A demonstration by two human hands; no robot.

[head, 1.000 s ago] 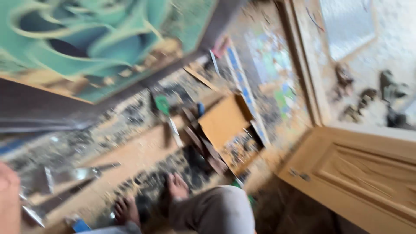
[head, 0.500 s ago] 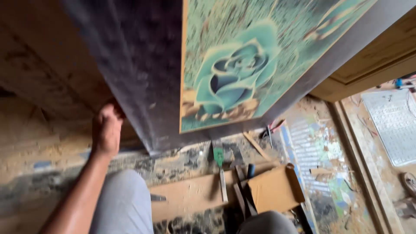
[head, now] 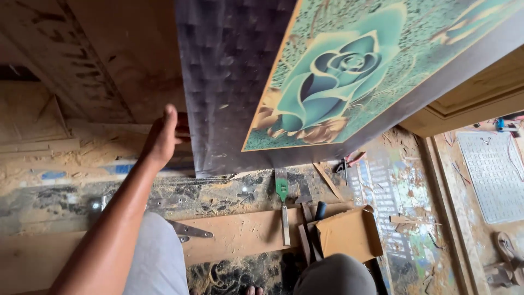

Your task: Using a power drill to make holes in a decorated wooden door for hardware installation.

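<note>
My left hand (head: 162,137) grips the left edge of a large upright panel (head: 229,82), thumb up and fingers curled round the edge. The panel has a dark purple textured face and a picture of a teal rose (head: 335,74) on an orange-bordered green ground. It tilts over the floor in front of me. My right hand is out of view. My knees in grey trousers (head: 158,262) show at the bottom of the frame.
On the dusty floor under the panel lie a green-handled chisel (head: 282,191), a wooden board (head: 240,235) with a metal strap hinge (head: 188,229), an open cardboard box (head: 349,232) and red-handled pliers (head: 349,161). A carved wooden door (head: 475,104) lies at the right, sandals (head: 505,257) beyond it.
The view has swung from the floor and the door at the right to the panel's dark face. My left hand has come into view on the panel's edge and stays there.
</note>
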